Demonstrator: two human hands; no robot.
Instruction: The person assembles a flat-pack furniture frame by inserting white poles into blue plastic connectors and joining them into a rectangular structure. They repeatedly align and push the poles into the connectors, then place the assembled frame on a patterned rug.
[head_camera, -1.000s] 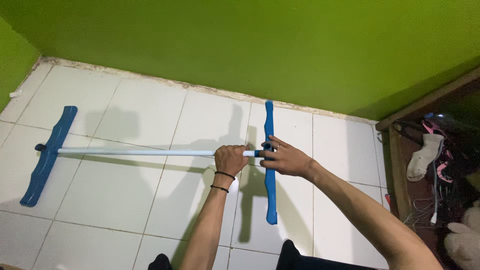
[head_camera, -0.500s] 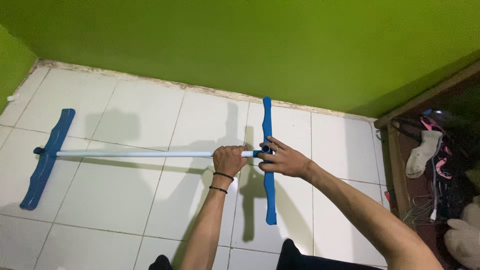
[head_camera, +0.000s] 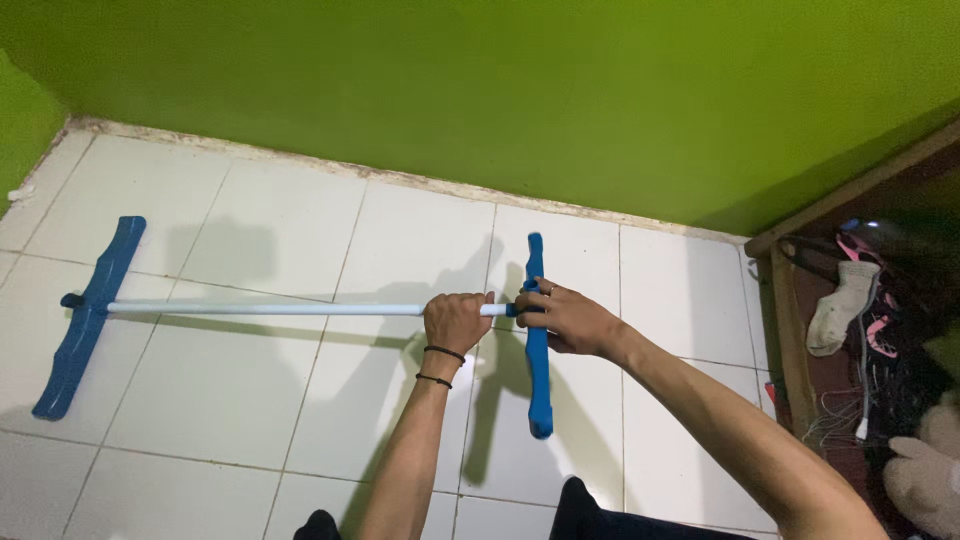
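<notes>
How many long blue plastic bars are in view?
2: one long blue plastic bar at the white pole's far end, left; another under the right hand, beside the left hand.

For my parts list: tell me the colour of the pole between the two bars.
White pole; seen best in the head view.

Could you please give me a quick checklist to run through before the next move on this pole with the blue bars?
1. Left hand wrapped around the white pole: ok.
2. Right hand on the near blue bar at its joint with the pole: ok.
3. Far blue bar attached at the pole's other end: ok.
4. Joint under the right hand fully seated: cannot tell, the fingers cover it.
5. Floor tiles beneath the pole free of clutter: ok.
</notes>
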